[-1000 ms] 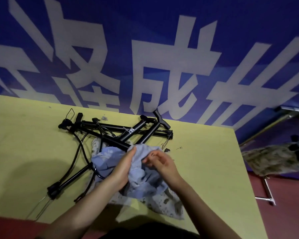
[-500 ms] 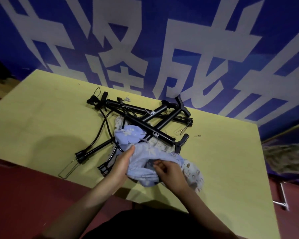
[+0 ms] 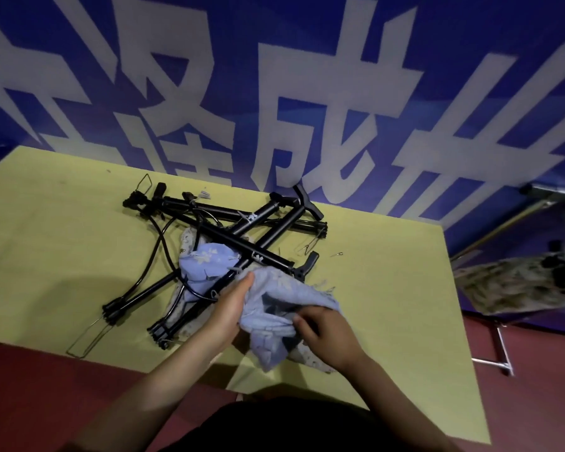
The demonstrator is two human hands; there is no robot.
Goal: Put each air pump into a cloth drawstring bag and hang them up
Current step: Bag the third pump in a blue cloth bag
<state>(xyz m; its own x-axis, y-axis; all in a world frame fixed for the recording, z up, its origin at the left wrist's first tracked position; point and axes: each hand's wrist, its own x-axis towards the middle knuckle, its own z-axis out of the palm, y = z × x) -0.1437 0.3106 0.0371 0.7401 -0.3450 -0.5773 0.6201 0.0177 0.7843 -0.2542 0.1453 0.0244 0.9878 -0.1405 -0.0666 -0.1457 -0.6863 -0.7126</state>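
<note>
Several black air pumps point(image 3: 242, 236) lie crossed in a heap on the yellow table point(image 3: 62, 256), their hoses and wire foot loops trailing to the left. A light blue cloth bag point(image 3: 271, 308) is bunched up at the near side of the heap. My left hand point(image 3: 232, 305) holds its left side, thumb towards the pumps. My right hand point(image 3: 323, 331) pinches the cloth at its dark opening. Another blue floral cloth bag point(image 3: 206, 262) lies partly under a pump. A pale patterned cloth point(image 3: 310, 357) shows beneath the bag I hold.
A blue banner point(image 3: 274, 93) with large white characters hangs right behind the table. A metal rack point(image 3: 499, 337) with a camouflage cloth point(image 3: 519, 288) on it stands to the right. A small metal needle point(image 3: 336, 254) lies on the table near the pumps. The floor is dark red.
The view has swung left and down, then back slightly. Both hands have drawn the light blue bag off the pump heap towards me, and a dark opening now shows in the cloth.
</note>
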